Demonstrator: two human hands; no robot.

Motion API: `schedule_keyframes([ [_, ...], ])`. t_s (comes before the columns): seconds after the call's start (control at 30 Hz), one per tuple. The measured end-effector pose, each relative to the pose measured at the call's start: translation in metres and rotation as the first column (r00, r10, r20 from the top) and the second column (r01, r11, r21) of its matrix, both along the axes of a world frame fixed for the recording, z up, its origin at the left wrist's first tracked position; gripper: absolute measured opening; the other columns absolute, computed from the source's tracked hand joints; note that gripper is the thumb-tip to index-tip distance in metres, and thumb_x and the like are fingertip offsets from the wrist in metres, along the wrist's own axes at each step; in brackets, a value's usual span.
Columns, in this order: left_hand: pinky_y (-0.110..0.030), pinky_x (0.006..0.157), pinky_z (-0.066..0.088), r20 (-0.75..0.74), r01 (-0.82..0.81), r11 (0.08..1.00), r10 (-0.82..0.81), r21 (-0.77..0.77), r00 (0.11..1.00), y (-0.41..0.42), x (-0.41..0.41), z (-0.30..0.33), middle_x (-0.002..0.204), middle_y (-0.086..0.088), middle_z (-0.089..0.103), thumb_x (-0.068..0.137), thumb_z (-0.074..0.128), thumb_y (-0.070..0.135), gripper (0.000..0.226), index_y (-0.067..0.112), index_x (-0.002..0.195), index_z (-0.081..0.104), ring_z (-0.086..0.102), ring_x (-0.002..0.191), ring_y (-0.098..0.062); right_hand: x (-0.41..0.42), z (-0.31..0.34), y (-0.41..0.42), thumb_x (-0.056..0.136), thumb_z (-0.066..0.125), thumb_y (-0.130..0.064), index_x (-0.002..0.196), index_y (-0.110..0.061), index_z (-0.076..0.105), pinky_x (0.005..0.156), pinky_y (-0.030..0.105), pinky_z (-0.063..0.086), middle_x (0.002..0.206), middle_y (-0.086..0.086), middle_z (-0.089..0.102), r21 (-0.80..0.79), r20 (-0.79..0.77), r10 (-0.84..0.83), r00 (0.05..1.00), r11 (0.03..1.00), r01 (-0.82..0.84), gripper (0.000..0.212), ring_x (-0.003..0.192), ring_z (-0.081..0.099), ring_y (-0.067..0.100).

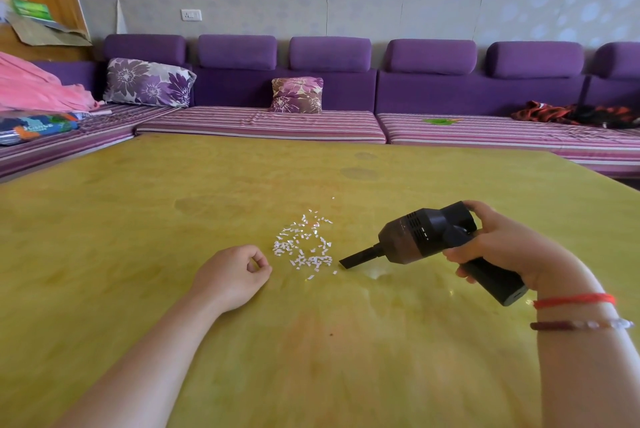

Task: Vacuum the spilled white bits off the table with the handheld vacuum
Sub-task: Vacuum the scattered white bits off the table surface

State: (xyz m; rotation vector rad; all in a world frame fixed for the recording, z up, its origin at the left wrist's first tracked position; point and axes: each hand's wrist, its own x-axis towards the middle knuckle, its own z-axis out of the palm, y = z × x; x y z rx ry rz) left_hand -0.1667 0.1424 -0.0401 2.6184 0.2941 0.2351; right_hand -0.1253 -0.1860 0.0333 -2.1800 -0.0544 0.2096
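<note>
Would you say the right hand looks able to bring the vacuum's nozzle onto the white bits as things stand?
Probably yes. The right hand grips the handheld vacuum, whose nozzle points at the near edge of the white bits. Nothing lies between them; the left hand rests beside the pile, on its far side from the nozzle.

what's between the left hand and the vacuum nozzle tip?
In the head view, the spilled white bits lie scattered on the yellow table, between the left hand and the nozzle tip of the handheld vacuum.
</note>
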Motion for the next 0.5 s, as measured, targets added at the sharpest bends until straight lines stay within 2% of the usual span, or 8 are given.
schedule_keyframes([
  [0.1, -0.024, 0.049, 0.030, 0.001, 0.003, 1.000, -0.003, -0.002, 1.000, -0.0004, 0.0002, 0.0003, 0.063, 0.011, 0.054, 0.086, 0.057, 0.033, 0.020, 0.034, 0.067, 0.050, 0.046, 0.054, -0.005, -0.0003, 0.0002, 0.0001, 0.075, 0.067, 0.005, 0.123, -0.031, 0.035, 0.048, 0.032, 0.053, 0.090, 0.016, 0.063, 0.004, 0.001, 0.005, 1.000, 1.000, -0.005, 0.068, 0.052, 0.066, 0.019],
  [0.27, -0.024, 0.049, 0.030, 0.000, -0.001, 1.000, 0.001, -0.006, 1.000, -0.0002, 0.0000, -0.0001, 0.062, 0.011, 0.054, 0.086, 0.057, 0.034, 0.020, 0.034, 0.067, 0.050, 0.046, 0.055, -0.005, -0.0002, 0.0005, 0.0009, 0.075, 0.067, 0.005, 0.134, -0.030, 0.031, 0.046, 0.030, 0.052, 0.091, 0.015, 0.063, -0.001, -0.001, 0.005, 1.000, 1.000, -0.005, 0.077, 0.052, 0.066, 0.019],
  [0.5, -0.024, 0.050, 0.031, 0.003, 0.005, 1.000, -0.005, -0.010, 1.000, -0.0004, 0.0003, -0.0001, 0.063, 0.011, 0.054, 0.086, 0.057, 0.034, 0.018, 0.034, 0.068, 0.051, 0.047, 0.055, -0.006, -0.0001, 0.0005, 0.0014, 0.075, 0.067, 0.005, 0.132, -0.030, 0.032, 0.044, 0.029, 0.051, 0.091, 0.016, 0.063, -0.001, -0.001, 0.012, 1.000, 1.000, -0.012, 0.076, 0.051, 0.066, 0.018],
])
